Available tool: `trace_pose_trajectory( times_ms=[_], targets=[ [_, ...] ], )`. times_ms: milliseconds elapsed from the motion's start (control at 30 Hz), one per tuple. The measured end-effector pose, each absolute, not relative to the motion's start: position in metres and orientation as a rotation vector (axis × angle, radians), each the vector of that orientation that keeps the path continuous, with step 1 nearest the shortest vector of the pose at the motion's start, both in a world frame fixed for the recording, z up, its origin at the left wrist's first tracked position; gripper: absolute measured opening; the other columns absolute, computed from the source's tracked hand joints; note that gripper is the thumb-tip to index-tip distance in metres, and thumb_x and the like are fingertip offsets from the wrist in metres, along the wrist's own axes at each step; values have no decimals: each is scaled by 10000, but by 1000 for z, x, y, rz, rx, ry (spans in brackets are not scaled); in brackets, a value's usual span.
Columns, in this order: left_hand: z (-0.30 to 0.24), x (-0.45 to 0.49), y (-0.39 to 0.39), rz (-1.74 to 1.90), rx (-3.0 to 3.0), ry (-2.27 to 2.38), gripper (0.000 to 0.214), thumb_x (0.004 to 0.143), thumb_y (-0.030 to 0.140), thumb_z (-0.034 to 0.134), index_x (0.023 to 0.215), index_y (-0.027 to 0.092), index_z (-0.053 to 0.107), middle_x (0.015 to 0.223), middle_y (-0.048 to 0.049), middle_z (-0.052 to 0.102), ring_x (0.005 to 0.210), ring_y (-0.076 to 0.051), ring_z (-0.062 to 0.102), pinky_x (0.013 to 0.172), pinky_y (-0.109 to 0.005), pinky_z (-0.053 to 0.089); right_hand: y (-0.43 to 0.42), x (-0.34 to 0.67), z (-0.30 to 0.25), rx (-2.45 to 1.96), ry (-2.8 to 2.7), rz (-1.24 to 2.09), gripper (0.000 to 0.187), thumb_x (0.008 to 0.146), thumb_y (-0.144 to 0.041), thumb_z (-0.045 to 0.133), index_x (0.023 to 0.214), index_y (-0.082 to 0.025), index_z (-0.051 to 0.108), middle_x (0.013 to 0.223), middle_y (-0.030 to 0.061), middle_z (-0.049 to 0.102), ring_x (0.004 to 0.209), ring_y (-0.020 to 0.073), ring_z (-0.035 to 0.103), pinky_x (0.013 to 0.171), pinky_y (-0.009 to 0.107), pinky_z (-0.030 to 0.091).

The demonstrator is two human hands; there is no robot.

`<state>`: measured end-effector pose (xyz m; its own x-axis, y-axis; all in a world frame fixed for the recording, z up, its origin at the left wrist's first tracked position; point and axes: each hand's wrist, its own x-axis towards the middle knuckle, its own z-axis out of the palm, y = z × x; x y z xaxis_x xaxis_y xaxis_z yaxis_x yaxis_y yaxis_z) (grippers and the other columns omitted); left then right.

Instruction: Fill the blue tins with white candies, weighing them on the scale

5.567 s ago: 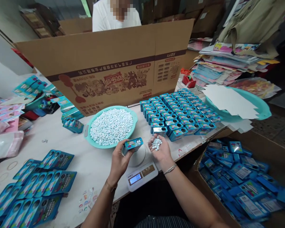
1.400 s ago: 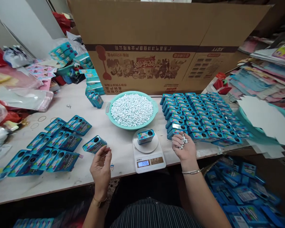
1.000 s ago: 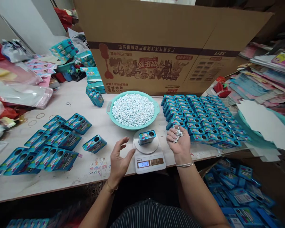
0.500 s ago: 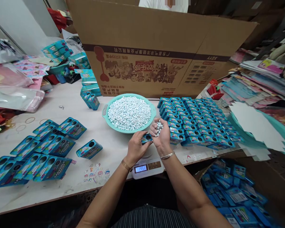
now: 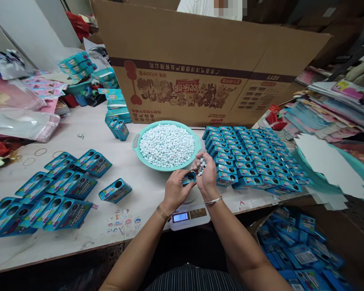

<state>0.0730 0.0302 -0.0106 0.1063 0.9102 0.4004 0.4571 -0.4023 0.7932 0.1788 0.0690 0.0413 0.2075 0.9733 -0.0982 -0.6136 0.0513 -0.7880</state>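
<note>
My left hand (image 5: pixel 176 190) is closed around a small blue box (image 5: pixel 188 178), its round opening facing up. The box is above or on a white digital scale (image 5: pixel 191 226) with a lit display; the hands hide most of the platform. Curled right beside the opening, my right hand (image 5: pixel 206 173) cups a handful of small, pale, pebble-like candies (image 5: pixel 202 165). Just beyond both hands stands a mint-green basin (image 5: pixel 136 151) heaped with the same pale candies (image 5: pixel 166 143). One upright blue box (image 5: pixel 115 190) stands alone to the left.
Rows of blue boxes (image 5: pixel 251 155) stand to the right, with more groups (image 5: pixel 69 186) at left. A large cardboard carton (image 5: pixel 182 48) walls off the back, a person in white behind it. Below the right table edge, a carton holds many blue boxes (image 5: pixel 306 250).
My right hand has tipped closer to the box opening, and fewer candies show in its palm. The number on the scale display has risen. My left hand still holds the box.
</note>
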Motion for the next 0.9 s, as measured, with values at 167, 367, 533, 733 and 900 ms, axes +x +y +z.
trace_pose_trajectory(
  times_ms=[167,367,533,733,900],
  targets=[
    [-10,73,30,1230,1914,1353,318,801,224,708,1116,223,659,1038,-65,702,992,-233,648,884,-373,534,69,178,42,-828,-557,1302,190,800,-354,603,701,-196,569,500,-70,405,450,71,397,439,182,348],
    [-9,73,31,1252,1924,1340,381,795,205,723,1169,228,655,1054,-62,706,992,-224,656,897,-361,537,66,176,43,-808,-643,1280,200,833,-373,600,734,-200,581,537,-71,400,473,71,404,472,188,369],
    [-8,73,30,1248,1933,1354,377,795,193,719,1165,227,653,1035,-55,708,970,-217,662,868,-348,543,66,176,40,-811,-702,1247,214,845,-398,598,751,-207,576,554,-70,392,490,77,394,473,196,350],
    [-7,74,30,1239,1929,1364,358,778,186,740,1125,219,660,1035,-53,710,975,-218,659,877,-350,539,69,177,37,-823,-685,1246,224,861,-412,578,750,-219,547,544,-79,362,475,79,386,480,206,357],
    [-8,73,30,1214,1931,1390,337,774,198,742,1101,219,664,1028,-53,704,979,-226,655,875,-358,538,66,177,38,-820,-694,1242,212,856,-394,590,752,-211,563,542,-77,379,484,74,409,486,197,373]
  ],
)
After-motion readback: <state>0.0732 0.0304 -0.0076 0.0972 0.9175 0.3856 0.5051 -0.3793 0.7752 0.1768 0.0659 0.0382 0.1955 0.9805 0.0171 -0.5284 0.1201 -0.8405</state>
